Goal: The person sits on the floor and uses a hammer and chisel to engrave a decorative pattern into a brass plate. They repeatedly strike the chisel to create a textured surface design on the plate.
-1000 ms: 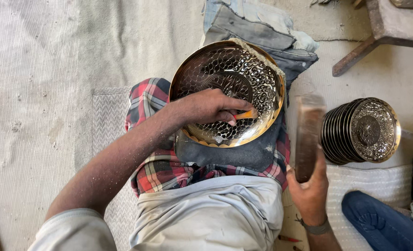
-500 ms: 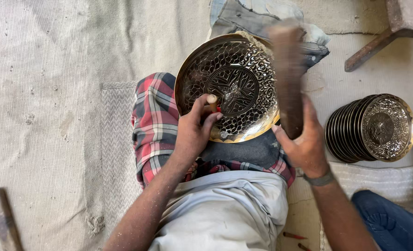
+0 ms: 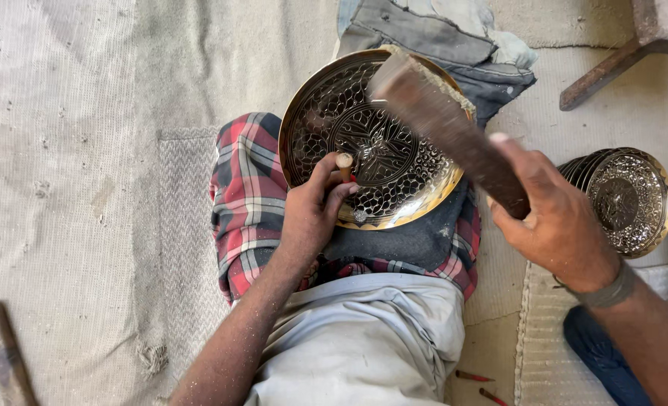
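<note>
You are in the striking step of chasing the pattern into the brass plate [image 3: 383, 143], which lies face up on a dark cloth pad [image 3: 417, 240] over your plaid-wrapped lap, near the middle of the view. Your left hand [image 3: 315, 214] is curled closed, pinching a small punch [image 3: 344, 164] upright, its tip set on the plate just at 9 o'clock of the central rosette. Your right hand [image 3: 556, 218] is wrapped tight around the handle of a wooden mallet [image 3: 443, 120], whose head hangs blurred above the plate's 1 o'clock rim. By my reading, the next blow calls for the punch held steady and square, and the mallet face landing flat on its pale top, clear of your thumb. The plate looks shiny and golden at the rim, with a dense scale-like field of dimples around a star-shaped centre; toward 6 o'clock a band of rim stays smooth. A stack of similar plates [image 3: 623, 199] stands on edge at 3 o'clock, well apart.
</note>
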